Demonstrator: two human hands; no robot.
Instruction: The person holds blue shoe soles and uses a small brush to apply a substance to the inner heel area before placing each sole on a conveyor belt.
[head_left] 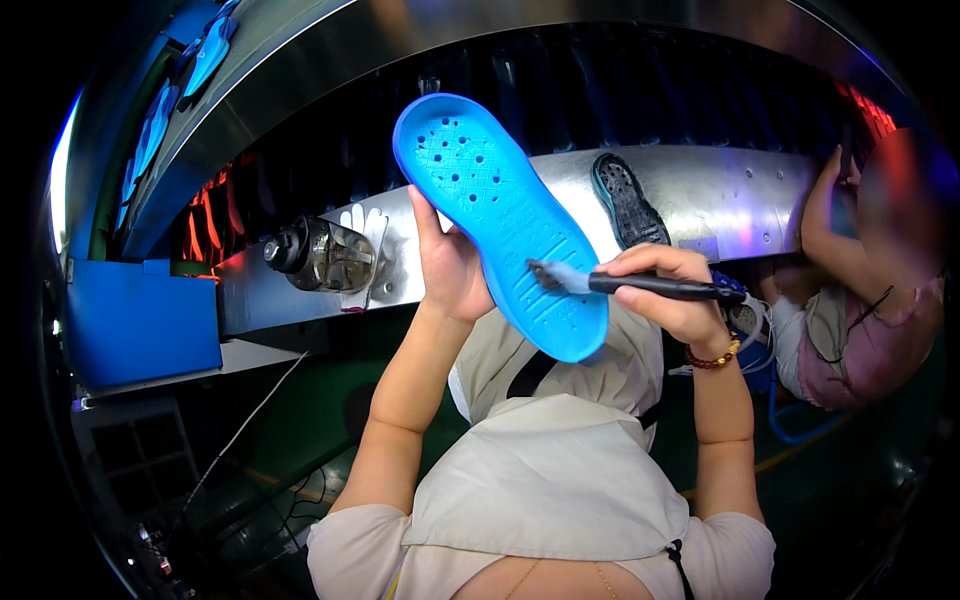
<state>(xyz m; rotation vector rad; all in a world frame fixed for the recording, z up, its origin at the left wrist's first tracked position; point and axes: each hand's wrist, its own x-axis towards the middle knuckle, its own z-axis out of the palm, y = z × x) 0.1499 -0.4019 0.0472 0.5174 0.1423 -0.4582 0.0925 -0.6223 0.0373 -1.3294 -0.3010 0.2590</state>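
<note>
My left hand (452,262) grips a bright blue shoe sole (500,215) by its left edge, thumb along the rim. The sole is tilted, its wider end with several small dark holes up and to the left. In my right hand (675,290) is a black-handled brush (660,286), held like a pen. Its pale bristles with a dark tip rest against the ribbed lower part of the sole, or just above it; I cannot tell which. A black sole with a teal rim (628,200) lies on the metal ledge beyond my right hand.
A dark, see-through bottle (325,255) lies beside a white glove (372,240) on the metal ledge (400,270). Behind it runs a dark line of hanging strips. At left stands a blue box (140,320). Another person (860,270) sits at the right.
</note>
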